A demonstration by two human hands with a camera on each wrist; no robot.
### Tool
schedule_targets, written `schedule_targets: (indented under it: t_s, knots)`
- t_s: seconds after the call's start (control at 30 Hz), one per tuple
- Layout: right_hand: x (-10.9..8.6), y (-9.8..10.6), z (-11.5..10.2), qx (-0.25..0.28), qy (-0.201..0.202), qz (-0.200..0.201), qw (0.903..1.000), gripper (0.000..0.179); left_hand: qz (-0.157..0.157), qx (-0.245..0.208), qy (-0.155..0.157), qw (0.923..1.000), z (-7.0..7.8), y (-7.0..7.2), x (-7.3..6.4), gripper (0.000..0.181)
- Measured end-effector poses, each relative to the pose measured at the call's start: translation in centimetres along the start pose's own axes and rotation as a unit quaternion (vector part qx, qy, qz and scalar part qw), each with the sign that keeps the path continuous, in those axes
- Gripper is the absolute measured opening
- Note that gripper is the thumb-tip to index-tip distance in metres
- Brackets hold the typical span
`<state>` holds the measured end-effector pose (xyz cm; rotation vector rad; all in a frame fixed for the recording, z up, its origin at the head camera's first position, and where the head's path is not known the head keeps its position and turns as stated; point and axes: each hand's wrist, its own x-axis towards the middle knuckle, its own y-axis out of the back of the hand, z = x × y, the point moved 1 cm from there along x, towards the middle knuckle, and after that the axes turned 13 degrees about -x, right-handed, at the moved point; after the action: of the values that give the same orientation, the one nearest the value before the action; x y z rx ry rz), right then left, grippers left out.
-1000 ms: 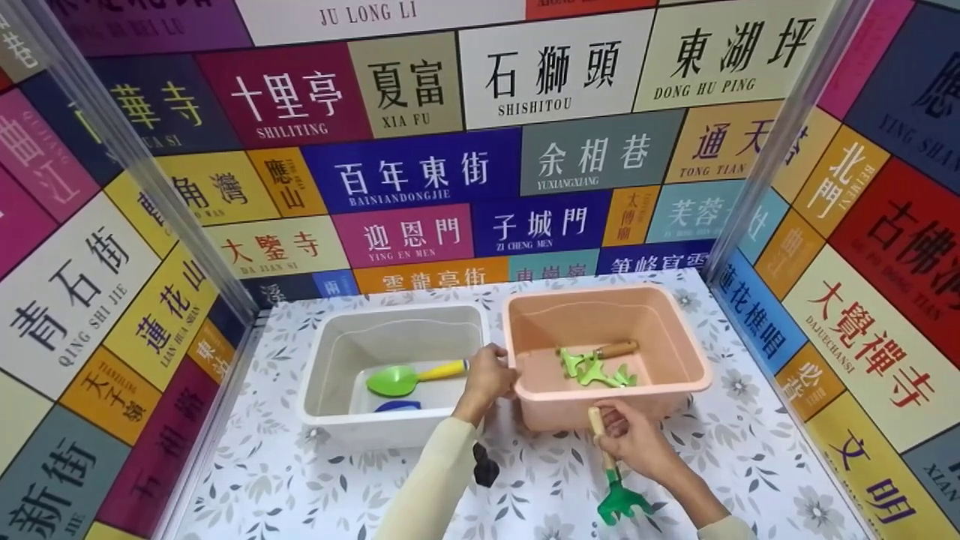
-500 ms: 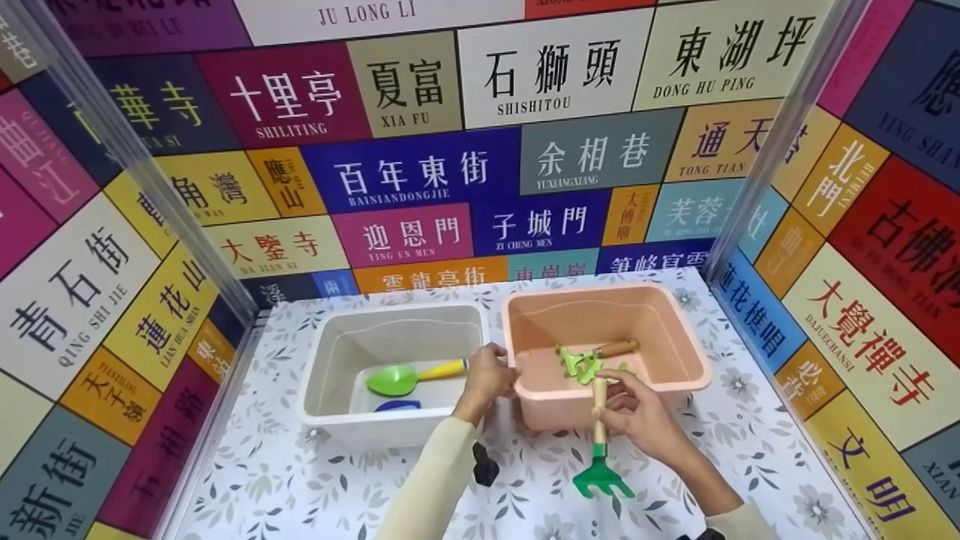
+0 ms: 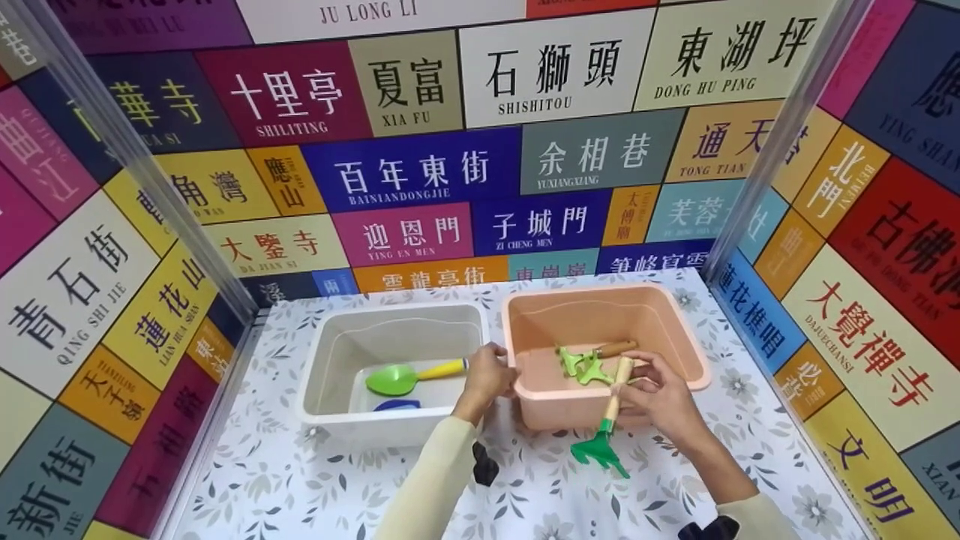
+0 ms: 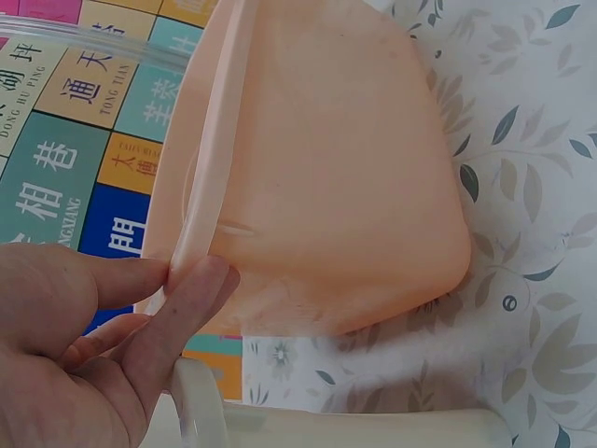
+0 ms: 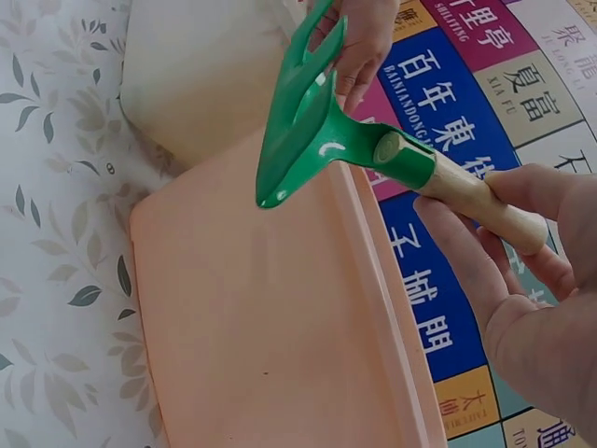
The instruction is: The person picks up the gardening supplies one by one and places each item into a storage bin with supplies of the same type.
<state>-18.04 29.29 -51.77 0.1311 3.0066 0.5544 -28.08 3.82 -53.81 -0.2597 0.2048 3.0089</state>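
In the head view my right hand holds a small hand rake by its wooden handle in front of the peach bin. Its green tines point down and toward me. In the right wrist view thumb and fingers pinch the handle, and the green head is in full sight. My left hand pinches the left rim of the peach bin, seen closely in the left wrist view, where thumb and finger grip the rim. Light-green tools, one with a brown handle, lie inside that bin.
A white bin stands to the left, with a green trowel with yellow handle and a blue object inside. Sign-printed walls enclose the floral-patterned table at the back and sides.
My right hand has moved up and a little right with the rake, and the rake's handle end now sits above the peach bin's front rim. The left hand has stayed on the rim.
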Motion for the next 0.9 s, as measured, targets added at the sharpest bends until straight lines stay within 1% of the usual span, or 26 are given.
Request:
schedule_targets:
  t_s: [0.3, 0.43, 0.53, 0.67, 0.77, 0.9]
  knots:
    - [1.1, 1.2, 0.0, 0.049, -0.009, 0.002, 0.9988, 0.055, 0.0, 0.002, 0.008, 1.0, -0.1, 0.0, 0.1, 0.036]
    - [1.6, 1.6, -0.2, 0.075, -0.011, 0.012, 0.9971, 0.052, -0.002, -0.002, 0.01, 0.9999, 0.0, 0.0, 0.0, 0.036]
    - [2.0, 1.8, -0.3, 0.092, -0.014, 0.015, 0.9955, 0.053, 0.0, 0.001, 0.004, 1.0, 0.1, 0.1, 0.0, 0.037]
    - [2.4, 2.1, -0.3, 0.108, -0.026, 0.017, 0.9937, 0.055, 0.003, 0.009, 0.006, 0.9999, 0.1, 0.0, 0.1, 0.038]
    - [2.8, 2.2, -0.2, 0.134, -0.043, 0.02, 0.9898, 0.05, 0.005, 0.013, 0.01, 0.9999, 0.1, 0.0, 0.1, 0.038]
    - [3.2, 2.3, -0.3, 0.18, -0.062, 0.013, 0.9816, 0.045, 0.004, 0.009, 0.001, 0.9999, 0.0, -0.1, 0.0, 0.037]
